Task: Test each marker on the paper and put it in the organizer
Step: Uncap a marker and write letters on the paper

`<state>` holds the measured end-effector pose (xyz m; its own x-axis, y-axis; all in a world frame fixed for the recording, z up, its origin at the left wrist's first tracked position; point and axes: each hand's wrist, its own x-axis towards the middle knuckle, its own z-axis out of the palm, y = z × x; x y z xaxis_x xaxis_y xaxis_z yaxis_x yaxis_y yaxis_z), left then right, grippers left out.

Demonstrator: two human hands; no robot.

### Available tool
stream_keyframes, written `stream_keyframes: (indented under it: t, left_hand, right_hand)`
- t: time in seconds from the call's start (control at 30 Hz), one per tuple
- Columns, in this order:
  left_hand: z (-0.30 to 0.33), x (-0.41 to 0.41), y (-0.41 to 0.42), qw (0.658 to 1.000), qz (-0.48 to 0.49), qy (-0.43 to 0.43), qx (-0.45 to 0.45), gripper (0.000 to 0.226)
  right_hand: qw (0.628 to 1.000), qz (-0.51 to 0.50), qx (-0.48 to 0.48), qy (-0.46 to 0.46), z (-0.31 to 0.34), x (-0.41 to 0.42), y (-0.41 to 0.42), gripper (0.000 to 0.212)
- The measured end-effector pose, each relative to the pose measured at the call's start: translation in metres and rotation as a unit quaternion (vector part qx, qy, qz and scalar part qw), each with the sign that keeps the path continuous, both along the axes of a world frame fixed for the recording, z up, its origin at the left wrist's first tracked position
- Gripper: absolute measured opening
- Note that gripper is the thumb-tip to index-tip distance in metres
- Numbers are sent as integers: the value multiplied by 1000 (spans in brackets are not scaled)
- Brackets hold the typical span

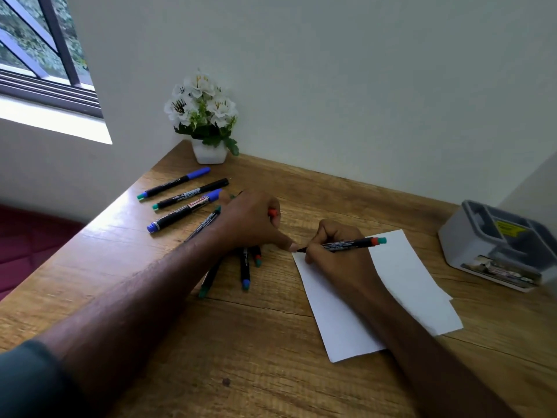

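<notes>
Right hand [334,251] gripping marker [346,244], tip on paper [404,285].

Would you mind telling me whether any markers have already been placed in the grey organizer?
No: the grey organizer shows no markers in its open compartments, while the loose markers lie across the desk and one marker is in the right hand.

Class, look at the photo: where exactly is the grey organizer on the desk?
In the head view, the grey organizer sits at the far right of the wooden desk, near the wall, just right of the white paper.
</notes>
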<state>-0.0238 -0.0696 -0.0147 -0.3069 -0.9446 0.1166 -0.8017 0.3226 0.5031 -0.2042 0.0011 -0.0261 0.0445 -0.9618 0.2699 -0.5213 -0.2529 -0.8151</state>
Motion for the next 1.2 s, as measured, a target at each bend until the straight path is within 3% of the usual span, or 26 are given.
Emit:
stream_keyframes:
  t: [0.27, 0.93, 1.2]
  left_hand:
    - [0, 0, -1, 997, -25, 55, 45, 44]
    - [-3, 1, -6, 998, -17, 33, 49, 47]
    - [0, 1, -3, 999, -12, 24, 41, 47]
  right_hand:
    - [1000, -9, 14, -9, -1, 0, -1, 29]
    - [1000, -6, -2, 28, -2, 2, 0, 28]
    - [1000, -12, 6, -3, -2, 1, -1, 30]
